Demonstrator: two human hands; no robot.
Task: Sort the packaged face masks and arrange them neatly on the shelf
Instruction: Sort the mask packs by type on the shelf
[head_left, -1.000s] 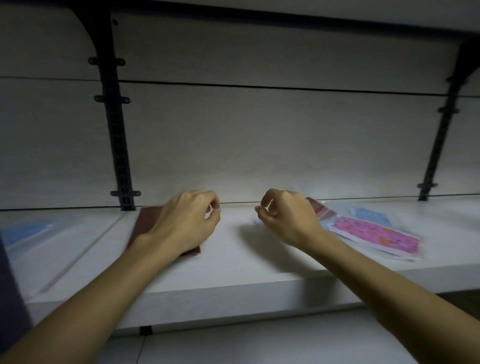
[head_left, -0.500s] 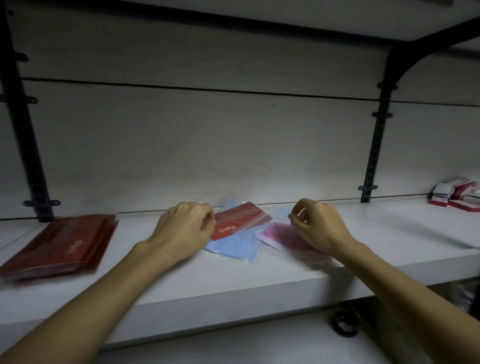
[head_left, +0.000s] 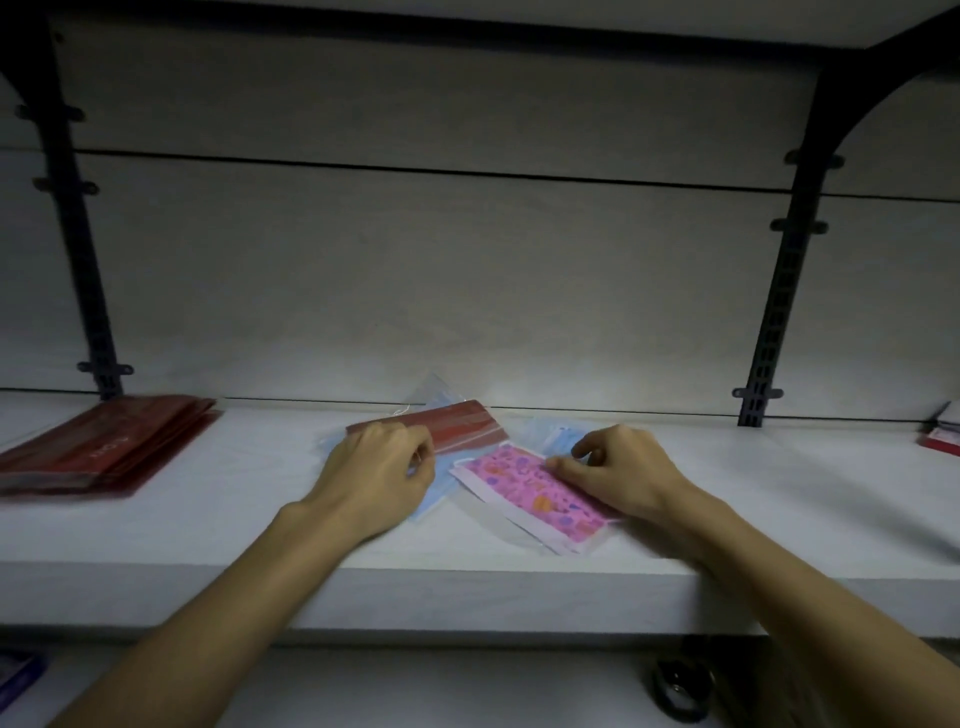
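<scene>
A loose heap of packaged masks lies mid-shelf on the white shelf (head_left: 208, 525). It holds a red pack (head_left: 457, 428), blue packs (head_left: 439, 486) under it, and a pink patterned pack (head_left: 530, 491) at the front right. My left hand (head_left: 379, 470) rests on the heap's left side with fingers curled at the red pack's near edge. My right hand (head_left: 618, 473) pinches the pink pack's far edge between thumb and fingers. A neat stack of red packs (head_left: 98, 449) sits at the shelf's left.
Black shelf uprights stand at the left (head_left: 98, 364) and right (head_left: 763, 364) against the pale back wall. Small red-and-white boxes (head_left: 943, 439) sit at the far right. A lower shelf shows below, with a dark round object (head_left: 678, 688) on it.
The view swung right from the red stack to the loose heap. Both hands moved onto the heap; my right hand came down on the pink pack and took its edge.
</scene>
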